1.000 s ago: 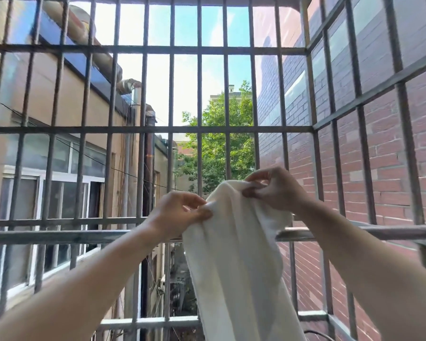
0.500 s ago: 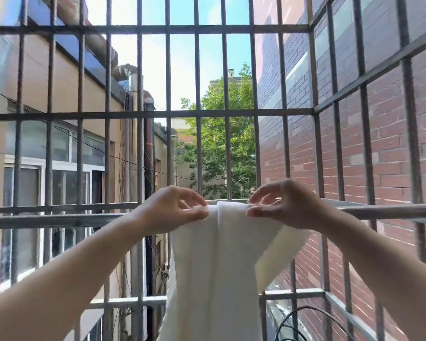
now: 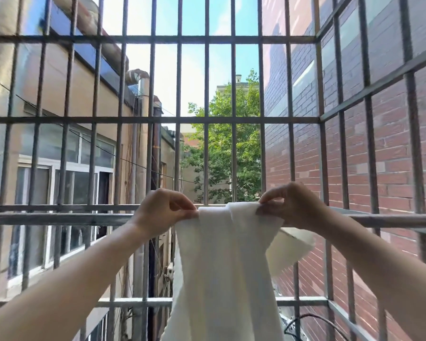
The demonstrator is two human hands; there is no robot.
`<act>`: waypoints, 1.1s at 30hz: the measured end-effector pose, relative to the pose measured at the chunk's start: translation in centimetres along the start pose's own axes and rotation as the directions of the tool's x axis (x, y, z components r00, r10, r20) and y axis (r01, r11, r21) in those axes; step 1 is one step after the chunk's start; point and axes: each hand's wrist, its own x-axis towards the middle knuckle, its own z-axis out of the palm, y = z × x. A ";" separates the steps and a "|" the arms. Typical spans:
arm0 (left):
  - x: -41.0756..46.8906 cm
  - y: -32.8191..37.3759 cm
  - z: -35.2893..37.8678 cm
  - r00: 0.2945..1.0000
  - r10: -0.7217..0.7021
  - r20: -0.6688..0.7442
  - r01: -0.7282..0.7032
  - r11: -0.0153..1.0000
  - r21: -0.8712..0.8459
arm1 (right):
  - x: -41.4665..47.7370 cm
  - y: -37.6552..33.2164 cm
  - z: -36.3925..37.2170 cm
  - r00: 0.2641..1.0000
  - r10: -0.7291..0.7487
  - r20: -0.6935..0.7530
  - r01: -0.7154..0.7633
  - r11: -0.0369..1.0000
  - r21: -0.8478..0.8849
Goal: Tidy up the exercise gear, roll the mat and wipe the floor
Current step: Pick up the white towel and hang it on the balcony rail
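Here, a white rectangular cloth (image 3: pixel 221 262) draped over the horizontal grey metal rail (image 3: pixel 59 218), hanging down in front of it, left hand (image 3: pixel 161 212) pinching its top left edge at the rail, right hand (image 3: pixel 290 206) pinching the top right, barred metal window cage (image 3: pixel 207 120) beyond the rail.

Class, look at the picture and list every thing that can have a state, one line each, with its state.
white cloth: draped over the rail, hanging down, top edge bunched.
left hand: pinching the cloth's top left edge.
right hand: pinching the cloth's top right edge.
rail: horizontal, carrying the cloth.
window of the beige building: one section looks open, dark inside.
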 end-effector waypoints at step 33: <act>0.4 -1.1 -0.1 0.997 -0.043 -0.060 0.048 0.996 0.070 | 1.8 0.0 1.0 0.990 0.113 0.087 -0.121 0.989 0.088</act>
